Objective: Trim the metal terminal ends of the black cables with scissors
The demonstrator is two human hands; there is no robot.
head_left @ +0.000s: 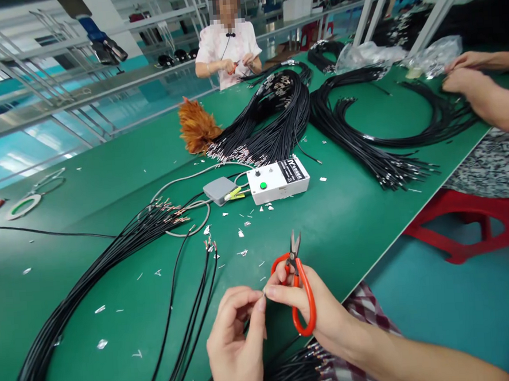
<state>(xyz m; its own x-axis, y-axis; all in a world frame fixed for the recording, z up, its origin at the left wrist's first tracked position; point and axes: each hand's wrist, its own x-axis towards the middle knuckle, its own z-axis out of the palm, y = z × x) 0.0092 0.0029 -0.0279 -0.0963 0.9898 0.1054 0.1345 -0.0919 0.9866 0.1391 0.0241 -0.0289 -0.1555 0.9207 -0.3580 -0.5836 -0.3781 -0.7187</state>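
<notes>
Head cam: pinching a thin wire end (263, 293) by the near edge of the bench (346, 219).
Gripping it in the left hand (237, 332), touching it with the right hand (326, 309) too, plus clutching orange-handled scissors (293, 258) there with spread blades.

It's bright where I stand, with white glare on the floor (15, 162) at left; shadows on the bench (347, 231) are soft, the far racks (17, 121) blurry and edge-stretched, the right hand (321, 298) fairly crisp.
</notes>
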